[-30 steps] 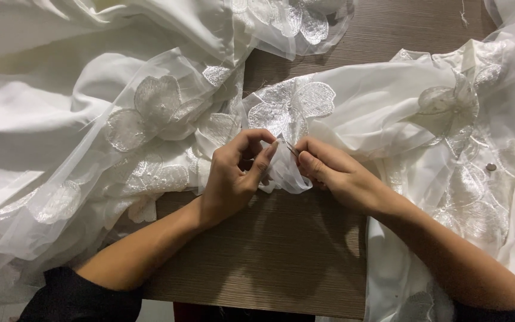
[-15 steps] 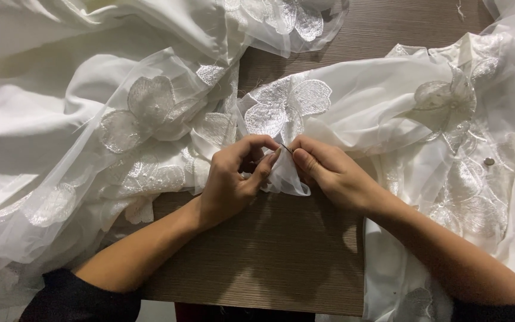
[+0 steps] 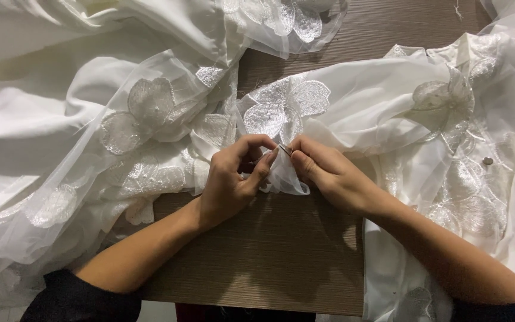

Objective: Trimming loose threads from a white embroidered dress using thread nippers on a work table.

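The white fabric (image 3: 61, 119) is the biggest thing here; it covers the left side, the top and the right side of the view in many soft folds. It is thin and partly transparent, and lace flowers are sewn on it. One large lace flower (image 3: 144, 110) lies on the left part, and another lace flower (image 3: 284, 107) lies just above the two hands. On the right part there are more lace shapes, and a small round button (image 3: 488, 161) sits on the cloth there.

Under the fabric is the wooden bench (image 3: 269, 256), brown with a fine grain. A bare part of it shows in the lower middle, between the two forearms, and another bare part at the top middle.

Both forearms come from the bottom edge, each with a dark sleeve (image 3: 78, 295) at the end.

The left hand (image 3: 230, 179) is curled, its grip closed on a small fold of sheer fabric (image 3: 284, 179) at the middle of the bench. The right hand (image 3: 329, 173) meets it from the other side, almost touching the left fingers. Its grip is closed on a small thin metal tool (image 3: 284, 149), maybe a needle; it is too small to tell exactly. The tool's tip is at the fold, between the fingertips of both hands.
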